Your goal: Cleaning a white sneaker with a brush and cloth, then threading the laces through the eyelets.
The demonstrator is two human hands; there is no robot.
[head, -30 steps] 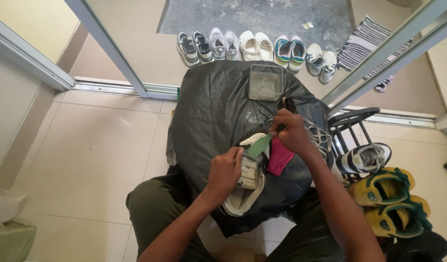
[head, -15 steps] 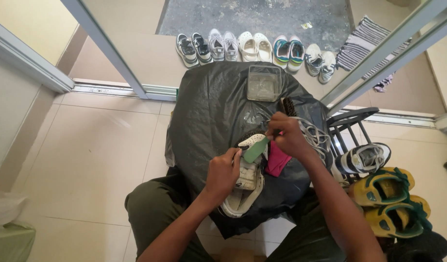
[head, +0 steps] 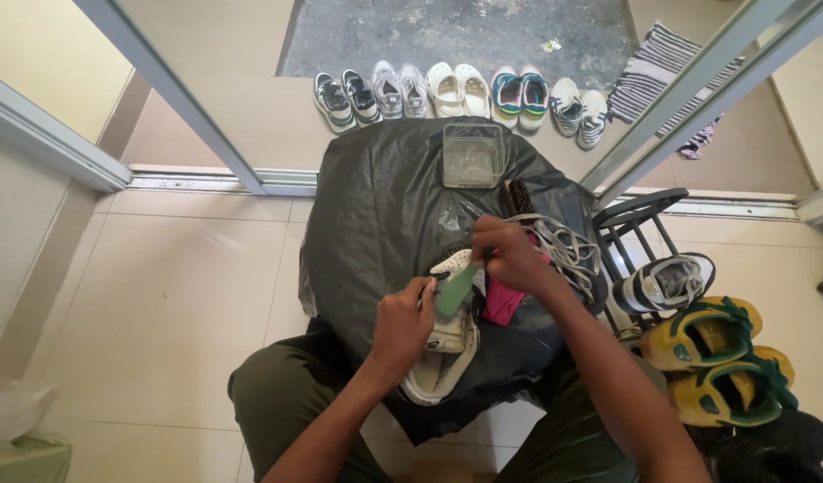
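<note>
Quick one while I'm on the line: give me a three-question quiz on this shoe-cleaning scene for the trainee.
1. True or false: the left hand steadies the white sneaker on the black plastic sheet.
2. What does the right hand hold over the sneaker?
A. a green brush
B. a pair of scissors
C. a spray bottle
3. Fill in: the clear square container sits at the sheet's far edge, just before the row of ____ on the step.

Key
1. True.
2. A: the green brush lies angled across the sneaker.
3. Shoes.
</note>
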